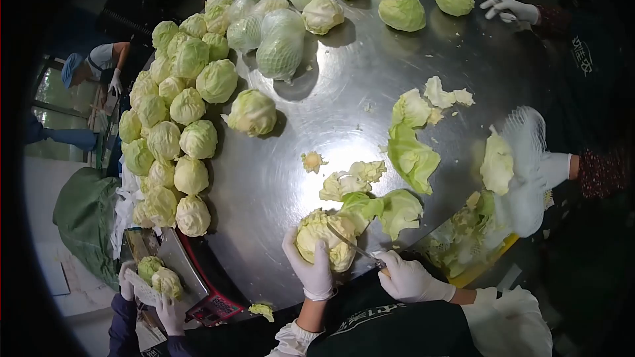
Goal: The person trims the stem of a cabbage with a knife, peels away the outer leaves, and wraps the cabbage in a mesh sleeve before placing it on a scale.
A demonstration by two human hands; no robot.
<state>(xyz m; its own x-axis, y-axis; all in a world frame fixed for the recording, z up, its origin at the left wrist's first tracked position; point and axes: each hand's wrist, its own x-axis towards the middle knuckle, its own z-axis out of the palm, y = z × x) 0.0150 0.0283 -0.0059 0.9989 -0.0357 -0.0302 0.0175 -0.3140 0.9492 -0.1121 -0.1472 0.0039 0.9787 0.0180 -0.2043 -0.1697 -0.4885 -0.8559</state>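
My gloved left hand (311,268) is wrapped around the side of a cabbage (324,246) at the near edge of the metal table (311,109). In my gloved right hand (411,277) is a knife (362,251), gripped by its wooden handle. Its curved blade lies across the right side of the cabbage, with the tip near its upper middle. Just beyond the cabbage lie loose green outer leaves (399,213), some pale leaf scraps (344,184) and a small cut piece of stem (313,161). A larger bright leaf (411,158) rests farther to the right.
Several cabbages (188,106) are stacked along the left, with netted ones (280,53) at the back. A co-worker's gloved hand (509,10) reaches in at right, another beside white netting (526,165). Leaf waste (463,231) fills a yellow-rimmed bin. Someone handles cabbages (159,276) at lower left.
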